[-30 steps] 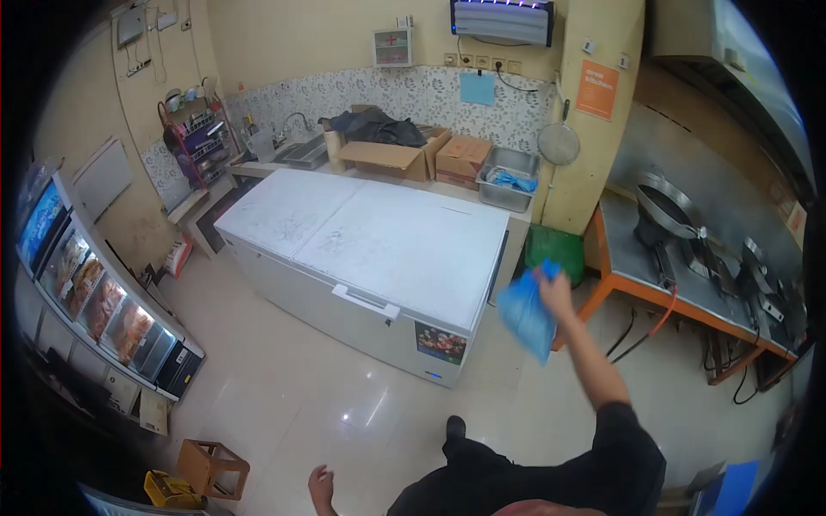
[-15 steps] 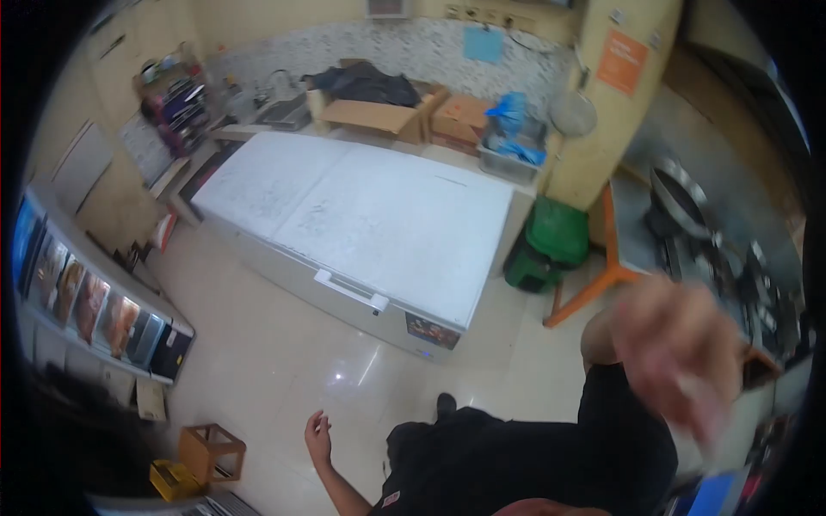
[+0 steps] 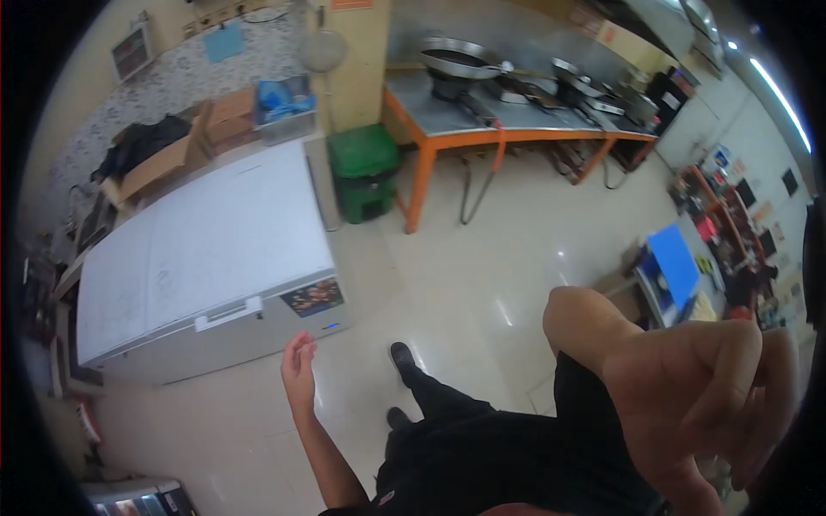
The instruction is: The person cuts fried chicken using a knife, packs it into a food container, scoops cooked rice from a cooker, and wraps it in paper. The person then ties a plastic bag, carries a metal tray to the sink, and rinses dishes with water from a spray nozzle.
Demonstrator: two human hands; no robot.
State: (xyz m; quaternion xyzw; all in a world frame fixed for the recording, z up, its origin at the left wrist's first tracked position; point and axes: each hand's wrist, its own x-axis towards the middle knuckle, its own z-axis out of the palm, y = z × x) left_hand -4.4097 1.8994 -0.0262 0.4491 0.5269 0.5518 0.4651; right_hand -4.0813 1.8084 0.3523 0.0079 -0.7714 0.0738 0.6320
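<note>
My left hand [image 3: 298,368] hangs low in front of my body, fingers loosely bent and apart, with nothing in it. It is nearest to the front corner of a white chest freezer [image 3: 206,241] but appears apart from it. Raised close to the camera at the right, my right hand [image 3: 701,391] shows its palm. Its fingers curl loosely inward, the thumb is separate, and no object is visible in it. Behind that hand, farther off, a blue panel [image 3: 674,262] stands on a small table.
A green bin [image 3: 366,159] stands between the freezer and an orange-framed metal table [image 3: 422,189] carrying pans and burners. Hoses hang below that table. An open cardboard box [image 3: 168,163] and a metal basin [image 3: 286,129] sit behind the freezer. Crowded shelves [image 3: 731,228] line the right wall.
My view has swung right, so the freezer now sits farther left and the cooking table shows more fully. Both feet show now. My right hand stays raised, its palm more visible.
</note>
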